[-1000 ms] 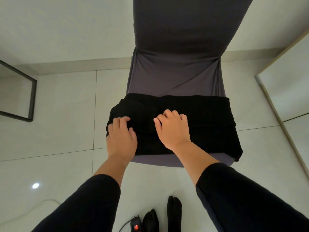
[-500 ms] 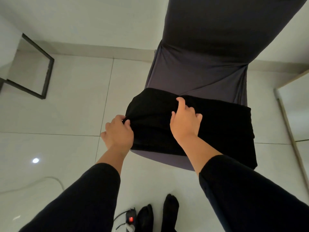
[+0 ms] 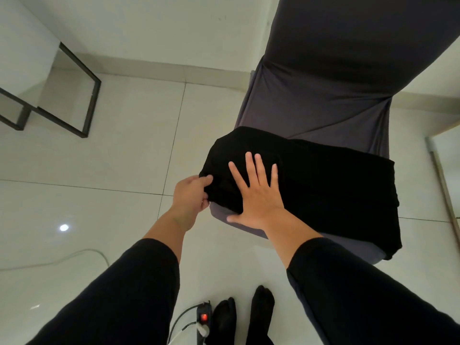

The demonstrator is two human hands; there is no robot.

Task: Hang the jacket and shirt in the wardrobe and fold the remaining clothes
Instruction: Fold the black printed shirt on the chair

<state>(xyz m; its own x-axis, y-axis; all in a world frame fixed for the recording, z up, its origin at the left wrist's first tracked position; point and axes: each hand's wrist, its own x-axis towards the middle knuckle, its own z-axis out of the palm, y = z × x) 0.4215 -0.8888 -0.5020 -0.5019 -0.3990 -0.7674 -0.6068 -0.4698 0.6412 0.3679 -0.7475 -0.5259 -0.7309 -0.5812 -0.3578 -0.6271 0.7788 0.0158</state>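
Note:
A folded black garment (image 3: 331,185) lies across the seat of a chair with a dark grey cover (image 3: 316,108). My left hand (image 3: 190,197) pinches the garment's left edge between thumb and fingers. Flat on the left part of the garment rests my right hand (image 3: 256,192), fingers spread, heel of the palm at the seat's front edge. The garment's right end hangs over the seat's right corner. No jacket, shirt or wardrobe is in view.
A black metal frame (image 3: 87,95) stands on the pale tiled floor at the left, by the wall. A power strip with a red light (image 3: 204,318) and a white cable (image 3: 62,258) lie on the floor by my feet in black socks (image 3: 258,312). A pale panel edge (image 3: 445,190) runs along the right.
My right hand has opened from a curled grip to lie flat on the garment. My left hand stays pinched on the garment's left edge. The view has swung left.

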